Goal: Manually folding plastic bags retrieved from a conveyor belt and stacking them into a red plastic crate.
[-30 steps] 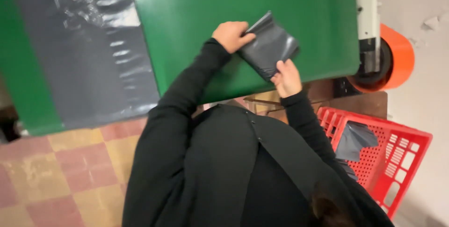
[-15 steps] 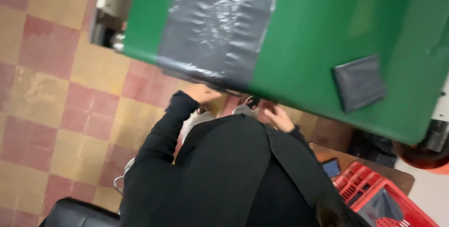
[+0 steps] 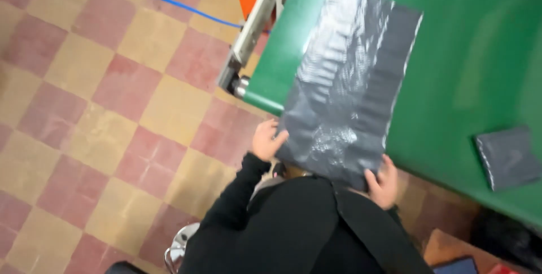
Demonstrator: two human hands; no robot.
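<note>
In the head view we look down on a green tabletop [image 3: 480,54] that fills the upper right of the frame. A large grey plastic bag [image 3: 350,88] lies flat on it. Its long axis runs from the upper right of the frame down toward the lower centre, where its near end hangs over the tabletop's edge.

Our left hand [image 3: 266,139] sits at the bag's lower left corner, its grip closed on the plastic there with the fingers curled against the edge. Our right hand [image 3: 384,182] takes the lower right corner, its grip closed on that edge as well. Both hands lie just below the tabletop's near edge, with black sleeves running back to the lower centre of the frame.

At the right of the frame a small folded grey packet [image 3: 508,157] rests on the tabletop, well apart from the bag. A checkered floor [image 3: 101,110] of red and yellow tiles fills the left.
</note>
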